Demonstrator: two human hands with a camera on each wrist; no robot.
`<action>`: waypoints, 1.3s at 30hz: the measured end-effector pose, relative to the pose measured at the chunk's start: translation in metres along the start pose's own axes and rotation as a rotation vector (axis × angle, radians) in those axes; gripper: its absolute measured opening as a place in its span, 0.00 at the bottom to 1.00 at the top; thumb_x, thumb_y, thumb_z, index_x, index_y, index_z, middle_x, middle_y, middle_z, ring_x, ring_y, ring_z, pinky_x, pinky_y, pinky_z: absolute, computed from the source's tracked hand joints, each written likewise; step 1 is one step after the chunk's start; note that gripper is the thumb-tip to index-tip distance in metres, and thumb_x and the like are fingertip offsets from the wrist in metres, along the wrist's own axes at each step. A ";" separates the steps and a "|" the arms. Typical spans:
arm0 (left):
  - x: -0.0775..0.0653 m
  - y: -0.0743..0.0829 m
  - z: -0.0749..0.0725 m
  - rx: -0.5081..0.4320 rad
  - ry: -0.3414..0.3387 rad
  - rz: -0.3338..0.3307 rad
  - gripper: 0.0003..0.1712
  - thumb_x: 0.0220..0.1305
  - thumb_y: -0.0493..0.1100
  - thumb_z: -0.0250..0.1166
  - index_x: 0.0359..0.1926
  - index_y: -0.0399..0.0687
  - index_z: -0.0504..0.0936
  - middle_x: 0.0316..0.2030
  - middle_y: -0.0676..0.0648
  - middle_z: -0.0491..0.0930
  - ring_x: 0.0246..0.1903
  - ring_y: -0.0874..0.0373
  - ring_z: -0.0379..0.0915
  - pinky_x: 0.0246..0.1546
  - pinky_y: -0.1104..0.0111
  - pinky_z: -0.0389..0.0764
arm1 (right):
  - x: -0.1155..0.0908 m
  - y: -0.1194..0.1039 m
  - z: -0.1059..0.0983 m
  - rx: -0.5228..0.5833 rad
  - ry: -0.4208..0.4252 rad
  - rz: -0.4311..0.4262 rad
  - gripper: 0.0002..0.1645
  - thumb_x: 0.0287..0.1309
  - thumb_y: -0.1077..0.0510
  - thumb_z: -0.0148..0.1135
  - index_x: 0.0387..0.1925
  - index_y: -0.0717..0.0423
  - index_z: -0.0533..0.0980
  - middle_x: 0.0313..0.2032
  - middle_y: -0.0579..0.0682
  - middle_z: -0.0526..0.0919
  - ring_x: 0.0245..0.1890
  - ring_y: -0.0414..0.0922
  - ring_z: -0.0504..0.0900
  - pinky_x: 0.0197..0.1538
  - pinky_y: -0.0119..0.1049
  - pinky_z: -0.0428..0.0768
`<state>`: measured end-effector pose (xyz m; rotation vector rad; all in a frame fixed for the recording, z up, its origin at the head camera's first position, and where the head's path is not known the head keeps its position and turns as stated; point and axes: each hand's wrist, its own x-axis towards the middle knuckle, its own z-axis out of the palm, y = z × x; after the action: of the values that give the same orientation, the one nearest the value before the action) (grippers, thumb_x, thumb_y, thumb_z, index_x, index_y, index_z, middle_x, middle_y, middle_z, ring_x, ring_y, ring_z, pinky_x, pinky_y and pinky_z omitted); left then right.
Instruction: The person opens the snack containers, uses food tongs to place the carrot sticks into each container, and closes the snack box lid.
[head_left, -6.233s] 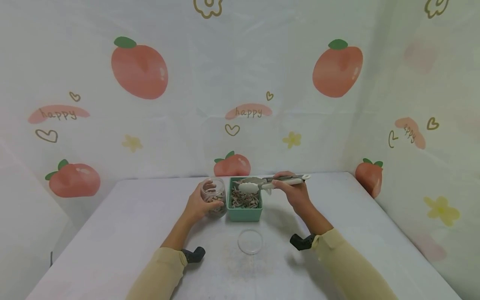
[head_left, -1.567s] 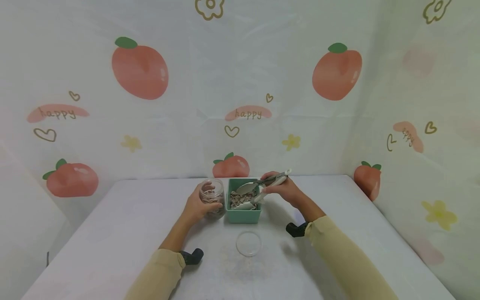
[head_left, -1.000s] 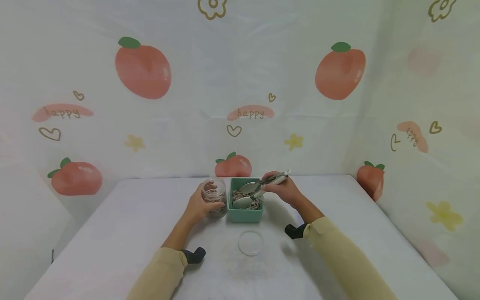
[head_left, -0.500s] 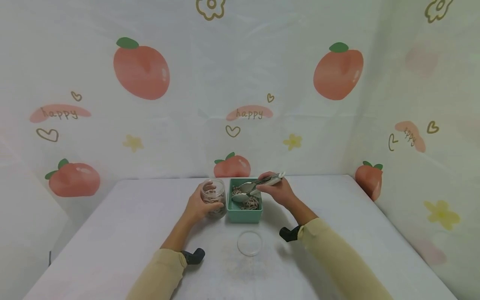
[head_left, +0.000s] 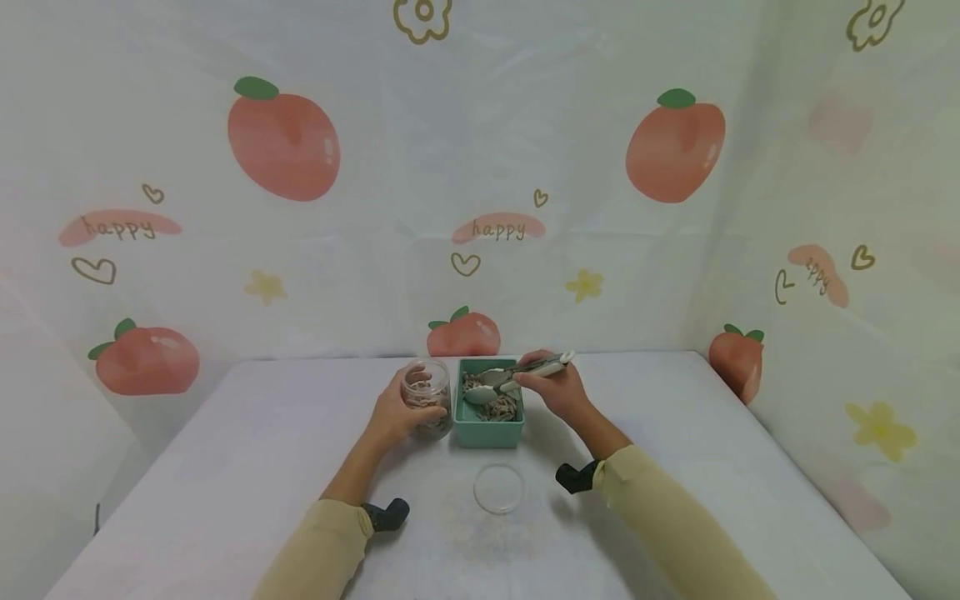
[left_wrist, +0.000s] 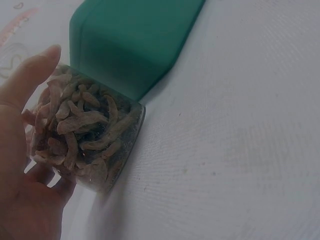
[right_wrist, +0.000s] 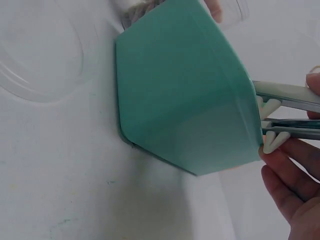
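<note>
My left hand [head_left: 392,410] grips a clear open jar [head_left: 431,418] that stands upright on the table. Through its wall the left wrist view shows brownish-grey dried strips [left_wrist: 82,125]. Just right of the jar is a green rectangular box [head_left: 489,434], partly filled with similar strips [head_left: 498,410]. From the box's right side, my right hand [head_left: 557,389] holds metal tongs with pale grips and tips [head_left: 531,372]. The tong tips are down inside the box, fairly close together. Whether they pinch any strips cannot be seen. In the right wrist view the box wall hides the tips.
A clear round lid [head_left: 498,489] lies flat on the white table [head_left: 300,450] in front of the box. Behind the table hangs a white cloth [head_left: 390,292] printed with peaches. Each wrist carries a black camera mount [head_left: 386,515].
The tongs have moved down into the box and slightly left, and their spread arms have come closer together. Bare green now shows inside the box's left side. The left hand stays on the jar.
</note>
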<state>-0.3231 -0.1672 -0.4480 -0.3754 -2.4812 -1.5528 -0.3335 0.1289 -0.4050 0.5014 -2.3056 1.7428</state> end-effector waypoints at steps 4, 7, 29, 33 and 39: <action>-0.001 0.000 0.000 -0.004 0.000 -0.008 0.51 0.45 0.47 0.80 0.68 0.49 0.63 0.60 0.46 0.74 0.62 0.48 0.65 0.62 0.50 0.64 | -0.001 0.002 0.001 -0.002 0.021 -0.008 0.13 0.52 0.61 0.71 0.39 0.61 0.80 0.37 0.54 0.82 0.34 0.47 0.77 0.37 0.39 0.75; -0.001 0.001 0.000 -0.011 -0.001 -0.007 0.50 0.45 0.46 0.80 0.68 0.49 0.63 0.60 0.46 0.74 0.62 0.47 0.65 0.62 0.50 0.64 | -0.002 0.002 0.002 -0.015 0.034 -0.005 0.13 0.52 0.60 0.71 0.39 0.61 0.81 0.36 0.53 0.83 0.34 0.47 0.77 0.38 0.39 0.75; -0.001 0.002 -0.001 -0.008 -0.008 0.000 0.51 0.46 0.46 0.80 0.68 0.49 0.62 0.60 0.45 0.74 0.62 0.48 0.65 0.61 0.51 0.64 | -0.013 -0.018 -0.018 0.044 0.082 0.016 0.16 0.55 0.57 0.71 0.42 0.62 0.81 0.39 0.54 0.84 0.38 0.46 0.80 0.42 0.40 0.78; -0.001 0.002 -0.001 0.001 -0.008 -0.021 0.51 0.46 0.47 0.80 0.69 0.51 0.62 0.60 0.48 0.74 0.63 0.49 0.64 0.62 0.52 0.63 | -0.014 -0.016 -0.021 0.049 0.111 0.018 0.16 0.53 0.55 0.72 0.41 0.60 0.82 0.39 0.54 0.84 0.39 0.49 0.80 0.44 0.43 0.77; 0.000 0.003 -0.002 0.001 -0.015 -0.023 0.51 0.46 0.47 0.80 0.69 0.51 0.62 0.60 0.48 0.74 0.63 0.49 0.63 0.63 0.52 0.63 | -0.014 -0.023 -0.023 0.022 0.141 -0.009 0.14 0.54 0.55 0.71 0.40 0.59 0.82 0.36 0.53 0.84 0.37 0.48 0.80 0.43 0.44 0.76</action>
<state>-0.3219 -0.1677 -0.4450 -0.3612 -2.5062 -1.5623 -0.3127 0.1470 -0.3829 0.3788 -2.1865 1.7417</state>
